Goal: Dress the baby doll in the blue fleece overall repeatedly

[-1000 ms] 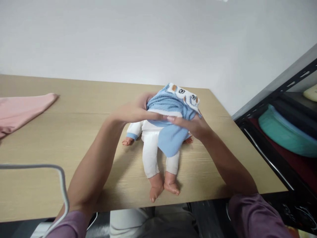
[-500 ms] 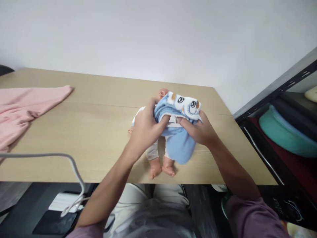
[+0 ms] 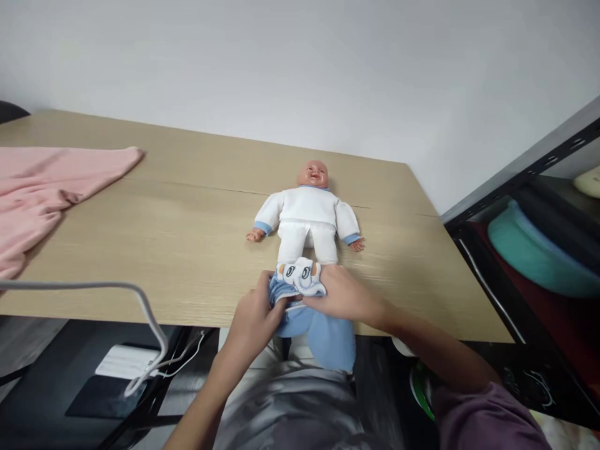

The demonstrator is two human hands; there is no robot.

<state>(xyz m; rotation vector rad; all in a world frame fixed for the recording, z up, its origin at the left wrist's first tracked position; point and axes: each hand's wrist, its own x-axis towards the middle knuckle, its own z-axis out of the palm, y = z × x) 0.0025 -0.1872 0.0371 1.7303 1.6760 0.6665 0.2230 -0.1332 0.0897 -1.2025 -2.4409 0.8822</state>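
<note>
A baby doll (image 3: 307, 215) in a white top and white trousers lies on its back on the wooden table (image 3: 187, 237), head toward the wall. At its feet, by the table's near edge, both my hands grip a blue knitted baby garment (image 3: 312, 312) with a white patch bearing cartoon eyes. My left hand (image 3: 255, 312) is closed on the garment's left side. My right hand (image 3: 344, 294) pinches its right side, and blue cloth hangs below the table edge. The doll's feet are hidden behind the garment.
A pink cloth (image 3: 51, 187) lies at the table's far left. A white cable (image 3: 117, 300) loops in front of the near edge on the left. A dark metal shelf (image 3: 539, 250) with a teal cushion (image 3: 539, 250) stands on the right. A white wall rises behind the table.
Both hands have drawn the blue garment down from the doll's head and chest to its feet at the near edge. The doll's face and white top now show.
</note>
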